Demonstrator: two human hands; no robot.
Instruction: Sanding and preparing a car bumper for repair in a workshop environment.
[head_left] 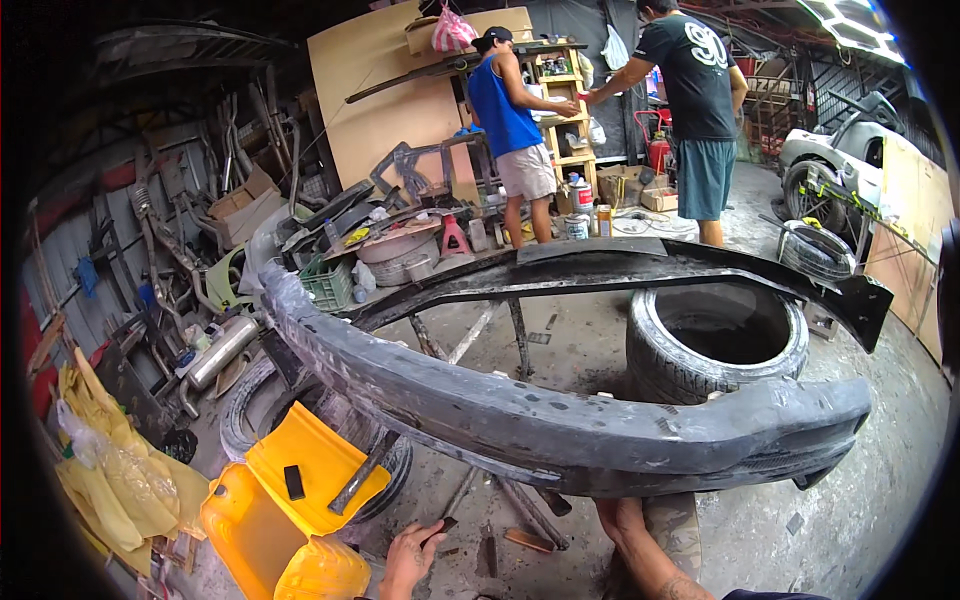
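Note:
A long dark grey car bumper [560, 420] lies across a metal stand [520, 340] in front of me, its rough face toward me. My left hand [408, 562] is low, near the floor below the bumper's left part, with its fingers pinched on a small dark flat piece [443, 526]. My right forearm reaches up to the bumper's lower edge, and there my right hand [612, 510] is mostly hidden under the bumper. Its grip cannot be made out.
A tyre [715, 345] lies behind the bumper. Yellow plastic containers [300, 480] sit at my lower left over another tyre. Scrap metal and a green crate [325, 285] pile up at left. Two people [510, 110] stand by shelves at the back; a white car [850, 150] stands far right.

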